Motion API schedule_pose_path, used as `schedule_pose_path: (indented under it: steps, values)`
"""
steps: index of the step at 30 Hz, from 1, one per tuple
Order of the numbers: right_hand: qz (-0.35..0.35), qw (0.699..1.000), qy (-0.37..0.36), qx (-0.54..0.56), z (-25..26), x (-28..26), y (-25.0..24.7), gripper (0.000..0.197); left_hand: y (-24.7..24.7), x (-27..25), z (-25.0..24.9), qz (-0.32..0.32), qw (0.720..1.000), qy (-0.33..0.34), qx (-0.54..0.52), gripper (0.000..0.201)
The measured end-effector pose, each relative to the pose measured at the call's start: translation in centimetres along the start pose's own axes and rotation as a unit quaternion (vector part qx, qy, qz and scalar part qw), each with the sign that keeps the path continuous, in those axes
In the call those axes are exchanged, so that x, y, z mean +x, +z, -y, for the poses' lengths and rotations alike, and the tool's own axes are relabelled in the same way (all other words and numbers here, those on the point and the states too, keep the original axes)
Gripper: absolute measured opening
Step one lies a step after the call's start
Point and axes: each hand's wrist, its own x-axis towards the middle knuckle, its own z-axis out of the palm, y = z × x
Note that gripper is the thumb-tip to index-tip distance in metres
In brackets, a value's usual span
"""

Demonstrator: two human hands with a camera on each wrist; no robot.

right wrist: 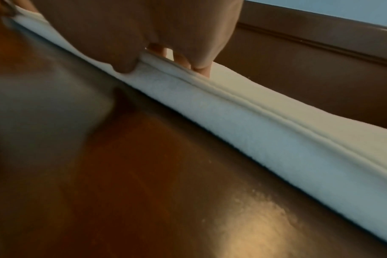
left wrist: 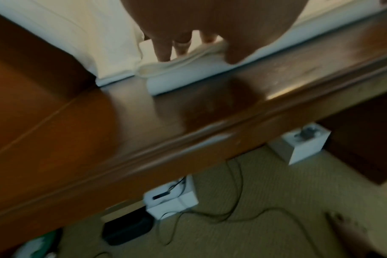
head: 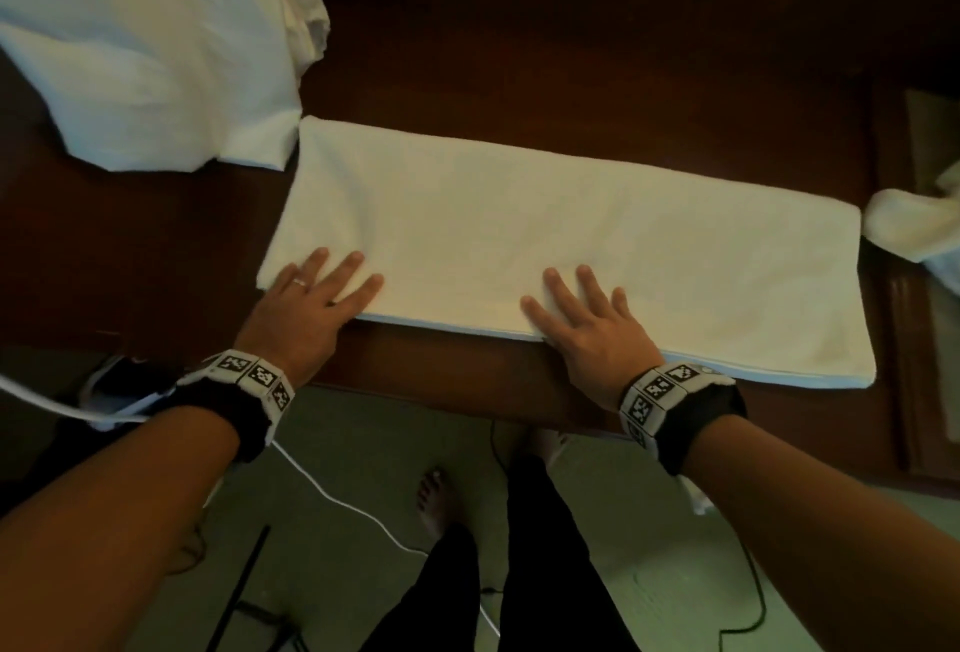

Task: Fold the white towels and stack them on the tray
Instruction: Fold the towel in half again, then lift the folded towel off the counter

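dark wooden table (head: pixel 571 54), white boxes (left wrist: pixel 172 199) and cables (left wrist: pixel 232 214) on carpet (left wrist: pixel 265 192)

White cloth on dark reddish-brown wood.

The long folded terry towel (head: pixel 566 246) is creamy white with a paler bluish-white near edge; the loose rumpled sheet of cloth (head: pixel 145 43) beside it is plain white. The glossy wooden counter (head: pixel 571 54) is deep reddish-brown. Both wrist bands (head: pixel 670 399) are black, carrying white squares printed with black pixel-like marker patterns. The carpeted floor (head: pixel 363 443) is dull olive-green, crossed by a white cable (head: pixel 332 495).
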Motion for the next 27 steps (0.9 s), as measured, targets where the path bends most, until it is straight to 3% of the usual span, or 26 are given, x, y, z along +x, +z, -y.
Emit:
schedule_pose_path:
  steps: [2,3,6,9,11,15,18,24,27]
  values:
    - [0.010,1.000,-0.007,-0.005,0.0,0.0,-0.4,0.071,-0.4,-0.4,-0.7,0.015,1.000,-0.013,-0.008,0.057]
    - [0.016,1.000,-0.005,-0.008,-0.1,0.0,-0.6,0.070,-1.1,-0.1,-1.5,0.020,0.999,-0.032,-0.018,0.055]
    - [0.008,1.000,-0.007,0.013,-0.7,-0.2,-1.3,0.070,-3.1,2.9,-4.9,-0.015,0.997,-0.040,-0.057,0.068]
    - [-0.032,0.999,0.009,0.030,-2.7,-1.7,-1.2,0.075,-3.1,6.3,-8.6,0.032,0.995,-0.056,-0.077,0.072]
    - [-0.054,0.996,0.056,0.037,-4.7,-3.3,-0.7,0.074,-2.3,7.1,-9.8,0.066,0.991,-0.086,-0.079,0.074]
    - [-0.020,0.980,0.195,0.041,-8.9,-7.5,0.5,0.070,-1.0,6.6,-8.9,0.064,0.992,-0.086,-0.066,0.076]
    - [-0.048,0.965,0.257,0.037,-11.6,-10.8,1.3,0.048,-1.3,6.3,-8.0,0.075,0.991,-0.086,-0.071,0.076]
    - [-0.070,0.949,0.307,0.022,-13.0,-15.4,2.4,0.009,-2.3,6.6,-8.3,0.074,0.986,-0.131,-0.064,0.078]
    - [-0.101,0.920,0.374,0.062,-14.1,-14.9,1.7,0.024,-3.5,7.7,-10.7,0.035,0.986,-0.134,-0.096,0.079]
